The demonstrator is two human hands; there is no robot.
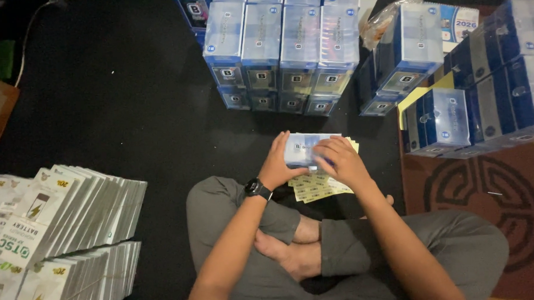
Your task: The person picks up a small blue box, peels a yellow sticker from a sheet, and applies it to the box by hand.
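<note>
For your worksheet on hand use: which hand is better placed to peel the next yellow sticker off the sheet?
Probably the right hand: it lies over the yellow sticker sheet, while the left hand grips the clear box.

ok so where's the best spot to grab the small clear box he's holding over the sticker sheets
Probably by its two short ends, one hand from each side, as the left hand and right hand do now. The small clear box is flat and rectangular, lying level above the yellow sticker sheets, so its ends are free.

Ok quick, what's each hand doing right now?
Left hand: closed around the clear blue box, holding it.
Right hand: fingers resting on top of the same box, over the yellow sticker sheets.
</note>
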